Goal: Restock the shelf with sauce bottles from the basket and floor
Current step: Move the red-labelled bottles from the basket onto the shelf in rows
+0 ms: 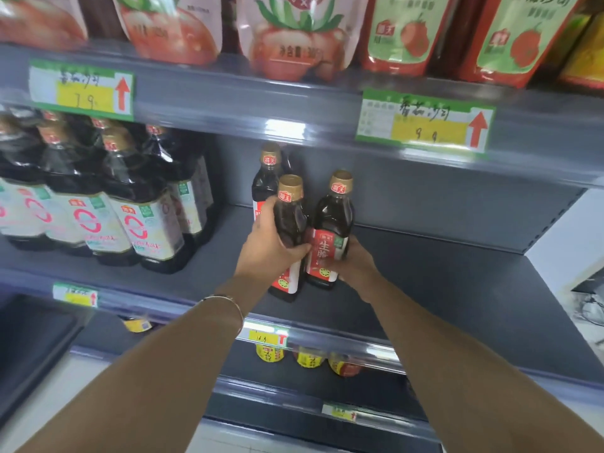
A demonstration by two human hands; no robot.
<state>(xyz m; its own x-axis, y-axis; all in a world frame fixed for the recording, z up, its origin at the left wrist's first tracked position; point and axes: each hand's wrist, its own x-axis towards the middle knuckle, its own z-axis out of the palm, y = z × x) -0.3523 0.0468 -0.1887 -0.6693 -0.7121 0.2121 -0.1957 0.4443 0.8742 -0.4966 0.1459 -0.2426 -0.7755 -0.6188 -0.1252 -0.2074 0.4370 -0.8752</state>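
Note:
On the grey middle shelf (441, 289) stand three dark sauce bottles with gold caps and red labels. My left hand (271, 246) is wrapped around the front left bottle (291, 220). My right hand (354, 261) grips the lower body of the right bottle (333, 223), which stands upright on the shelf beside it. A third bottle (266, 178) stands behind them, near the shelf's back wall. A thin bracelet sits on my left wrist. The basket and the floor bottles are out of view.
Larger dark bottles with white labels (130, 204) fill the same shelf to the left. Tomato sauce pouches (294, 37) line the shelf above, with price tags (425, 120) on its edge. Yellow-capped bottles (307, 358) sit on the shelf below. A white wall bounds the right end.

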